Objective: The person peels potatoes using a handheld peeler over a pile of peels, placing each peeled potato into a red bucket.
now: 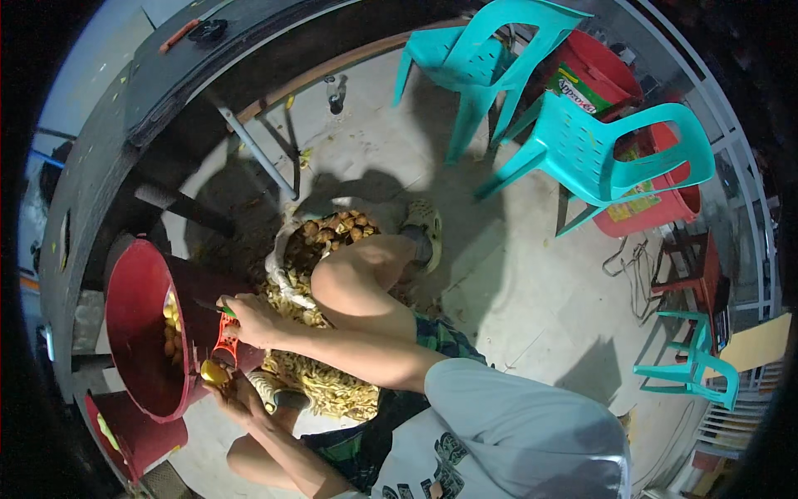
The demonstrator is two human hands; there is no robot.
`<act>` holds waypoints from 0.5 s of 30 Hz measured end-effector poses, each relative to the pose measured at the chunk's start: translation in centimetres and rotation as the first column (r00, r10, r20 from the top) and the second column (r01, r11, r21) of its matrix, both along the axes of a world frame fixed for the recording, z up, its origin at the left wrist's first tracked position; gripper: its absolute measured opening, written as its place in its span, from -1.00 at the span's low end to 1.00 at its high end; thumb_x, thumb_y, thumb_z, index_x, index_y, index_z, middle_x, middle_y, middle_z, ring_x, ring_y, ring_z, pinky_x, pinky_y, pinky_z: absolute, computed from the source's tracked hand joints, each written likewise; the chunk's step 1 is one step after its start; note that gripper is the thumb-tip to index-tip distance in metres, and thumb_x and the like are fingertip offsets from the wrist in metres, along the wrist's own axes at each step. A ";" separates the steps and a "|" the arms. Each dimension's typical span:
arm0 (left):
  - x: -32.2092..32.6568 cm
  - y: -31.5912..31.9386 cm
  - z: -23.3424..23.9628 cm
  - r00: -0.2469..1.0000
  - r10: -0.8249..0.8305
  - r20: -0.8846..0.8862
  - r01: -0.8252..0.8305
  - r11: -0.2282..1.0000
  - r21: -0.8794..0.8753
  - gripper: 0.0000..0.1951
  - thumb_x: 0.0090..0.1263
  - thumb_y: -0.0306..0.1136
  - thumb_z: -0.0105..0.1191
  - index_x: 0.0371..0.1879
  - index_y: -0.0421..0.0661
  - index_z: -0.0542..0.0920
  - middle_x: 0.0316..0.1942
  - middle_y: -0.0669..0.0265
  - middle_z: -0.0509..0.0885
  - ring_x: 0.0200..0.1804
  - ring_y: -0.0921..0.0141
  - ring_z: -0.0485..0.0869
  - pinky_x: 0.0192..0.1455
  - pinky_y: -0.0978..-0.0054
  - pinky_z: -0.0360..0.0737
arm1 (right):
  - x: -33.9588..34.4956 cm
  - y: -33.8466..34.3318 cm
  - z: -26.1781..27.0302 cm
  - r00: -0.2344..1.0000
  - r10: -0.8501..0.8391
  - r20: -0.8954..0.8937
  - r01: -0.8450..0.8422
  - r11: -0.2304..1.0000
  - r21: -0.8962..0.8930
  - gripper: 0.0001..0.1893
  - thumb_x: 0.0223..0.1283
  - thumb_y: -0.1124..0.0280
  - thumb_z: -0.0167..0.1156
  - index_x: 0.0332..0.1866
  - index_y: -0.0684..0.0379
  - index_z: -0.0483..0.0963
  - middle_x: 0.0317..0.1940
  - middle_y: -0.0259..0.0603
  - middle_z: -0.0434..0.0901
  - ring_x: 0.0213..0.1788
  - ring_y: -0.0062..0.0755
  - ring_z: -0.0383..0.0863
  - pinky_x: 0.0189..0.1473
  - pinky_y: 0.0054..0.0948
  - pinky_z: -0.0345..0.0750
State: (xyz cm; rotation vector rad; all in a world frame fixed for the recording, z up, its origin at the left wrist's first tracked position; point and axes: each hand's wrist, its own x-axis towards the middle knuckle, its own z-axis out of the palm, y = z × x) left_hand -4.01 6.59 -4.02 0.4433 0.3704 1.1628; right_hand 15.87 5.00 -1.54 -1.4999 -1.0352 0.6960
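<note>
My right hand [252, 321] is closed on an orange-red handheld peeler [227, 340], with a bit of green near the fingers. Just below it, my left hand [234, 399] holds a yellow, partly peeled root or fruit [214, 372]. Both hands are beside the rim of a large red bucket [187, 374], tipped towards the camera, in which yellow peeled pieces [171, 324] show. Past the raised knee, brown unpeeled pieces [336, 229] fill a container with a whitish rim [277, 268]. Pale peelings [330, 380] lie heaped on the floor between the legs.
A smaller red bucket [149, 440] is at the lower left. A dark table [187, 68] runs along the upper left, its metal leg [259, 153] near the container. Turquoise plastic chairs [580, 150] and red buckets [654, 206] stand at the upper right. A small bottle [335, 96] is on the floor.
</note>
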 end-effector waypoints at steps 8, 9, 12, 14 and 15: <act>0.3 -0.1 0.6 0.995 0.083 -0.059 -0.086 0.996 -0.035 -0.57 0.39 -0.17 0.16 0.07 -0.26 0.53 0.00 0.12 0.61 0.00 0.25 0.53 0.13 0.33 0.45 | 0.6 0.0 -1.0 0.993 0.104 0.052 -0.103 0.994 -0.035 -0.45 0.05 0.27 0.41 0.14 0.26 0.42 -0.06 0.08 0.59 0.00 0.00 0.62 0.02 -0.22 0.55; 0.4 -0.2 0.8 0.995 0.067 -0.070 -0.070 0.997 -0.032 -0.56 0.40 -0.15 0.14 0.08 -0.26 0.52 -0.01 0.14 0.61 -0.02 0.27 0.52 0.12 0.34 0.44 | 0.5 0.0 -0.7 0.995 0.087 0.058 -0.087 0.996 0.006 -0.44 0.05 0.26 0.41 0.13 0.28 0.42 -0.06 0.10 0.59 0.00 0.00 0.62 0.02 -0.22 0.55; 0.8 -0.7 1.6 0.990 0.069 -0.123 -0.071 0.997 -0.018 -0.54 0.42 -0.11 0.12 0.10 -0.25 0.51 -0.02 0.17 0.61 -0.04 0.30 0.51 0.11 0.36 0.41 | 1.2 -0.6 -0.3 0.988 0.135 0.076 -0.131 0.990 -0.050 -0.44 0.05 0.24 0.41 0.10 0.30 0.43 -0.10 0.09 0.61 -0.02 0.00 0.63 0.00 -0.21 0.54; 0.8 -0.7 1.5 0.989 0.044 -0.141 -0.043 0.999 0.010 -0.51 0.42 -0.07 0.11 0.13 -0.23 0.50 0.00 0.22 0.61 -0.04 0.35 0.51 0.12 0.38 0.40 | 1.7 -0.8 -0.1 0.989 0.135 0.065 -0.134 0.991 -0.021 -0.44 0.04 0.24 0.42 0.09 0.30 0.43 -0.10 0.09 0.61 -0.02 0.04 0.62 0.00 -0.18 0.53; 0.8 -0.8 1.6 0.989 0.053 -0.138 -0.053 0.999 0.008 -0.51 0.42 -0.07 0.11 0.13 -0.23 0.50 0.00 0.22 0.61 -0.04 0.35 0.51 0.12 0.38 0.40 | 1.9 -0.9 0.2 0.987 0.142 0.070 -0.140 0.989 -0.036 -0.46 0.04 0.24 0.42 0.08 0.30 0.43 -0.11 0.10 0.61 0.00 0.05 0.61 0.02 -0.17 0.53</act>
